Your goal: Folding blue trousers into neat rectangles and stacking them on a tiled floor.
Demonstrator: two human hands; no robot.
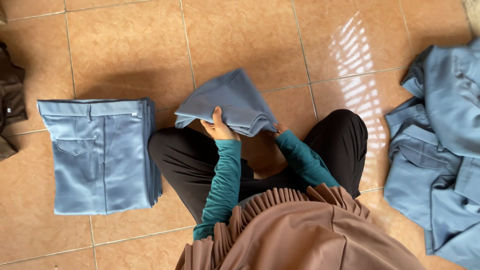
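Looking down, head view: a person sits cross-legged on the tiled floor (240,35), both hands on one garment.
Held thing: folded grey-blue trousers (227,102), lifted just above the knees, in front of the body and between the two hands.
Long axis: the bundle runs on a slant, from its low left edge near the left thumb up to a peak away from the person, then down to the right.
Left hand (218,127): closed on the near left edge of the folded trousers, thumb on top, fingers hidden under the cloth.
Right hand (280,131): mostly hidden under the right lower corner; only the fingertips show, touching the cloth; whether it pinches cannot be told.
Nearer hand: both touch; the left has the fuller hold.
Left of the person: stack of folded trousers (100,155), flat on the floor, well apart from the left hand.
Right of the person: heap of unfolded trousers (440,150), loose, apart from the right hand.
Far left edge: dark garment (10,100), partly out of view.
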